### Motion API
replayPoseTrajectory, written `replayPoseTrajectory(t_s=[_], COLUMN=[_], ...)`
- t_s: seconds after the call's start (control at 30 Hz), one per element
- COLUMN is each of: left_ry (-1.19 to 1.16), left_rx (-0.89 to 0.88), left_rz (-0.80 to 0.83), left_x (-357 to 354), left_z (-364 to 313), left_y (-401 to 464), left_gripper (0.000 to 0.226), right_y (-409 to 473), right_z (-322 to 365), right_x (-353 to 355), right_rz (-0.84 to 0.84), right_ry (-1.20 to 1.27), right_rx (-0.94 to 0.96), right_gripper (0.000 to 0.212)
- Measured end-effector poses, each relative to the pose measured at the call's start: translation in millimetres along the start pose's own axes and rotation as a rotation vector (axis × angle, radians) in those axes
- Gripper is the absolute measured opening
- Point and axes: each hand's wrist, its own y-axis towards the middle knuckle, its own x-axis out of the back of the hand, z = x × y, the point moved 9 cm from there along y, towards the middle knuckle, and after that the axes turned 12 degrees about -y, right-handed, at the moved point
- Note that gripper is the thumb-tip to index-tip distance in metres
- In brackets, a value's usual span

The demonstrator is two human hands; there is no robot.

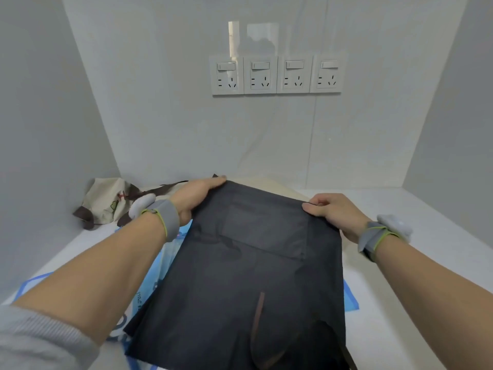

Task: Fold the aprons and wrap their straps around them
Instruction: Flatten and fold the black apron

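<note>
A dark navy apron [248,276] is stretched between my hands over the white table, its far edge lifted. My left hand [196,196] pinches the far left corner and my right hand [333,212] pinches the far right corner. A brown strap [257,316] lies on the near part of the dark fabric. Under it lies a light blue printed apron [170,252]. A crumpled beige apron with brown straps [109,201] sits at the back left, and pale cream fabric [269,182] shows just behind the dark apron.
The white table [426,236] is boxed in by grey walls on the left, back and right. A row of white wall sockets [277,74] is mounted on the back wall. Grey bands are strapped around both wrists.
</note>
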Motion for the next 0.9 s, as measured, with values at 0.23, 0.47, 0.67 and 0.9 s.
replayPoseTrajectory(t_s=[0.23, 0.47, 0.67, 0.9], left_ry=[0.081, 0.523, 0.903, 1.023], left_rx=[-0.278, -0.462, -0.327, -0.573], left_rz=[-0.162, -0.448, -0.456, 0.080], left_x=[0.6, 37.4, 54.4, -57.6], left_z=[-18.9, -9.0, 7.9, 19.3], left_y=[16.5, 30.2, 31.3, -59.5], left_gripper=[0.024, 0.034, 0.036, 0.019], right_y=[-13.7, 17.7, 23.5, -45.1], right_z=[-34.2, -22.2, -18.6, -22.4], right_x=[-17.5, -13.9, -29.6, 8.6], right_rz=[0.139, -0.133, -0.058, -0.137], right_ry=[0.366, 0.206, -0.125, -0.119], right_rx=[-0.324, -0.228, -0.191, -0.074], right_gripper=[0.017, 0.034, 0.036, 0.022])
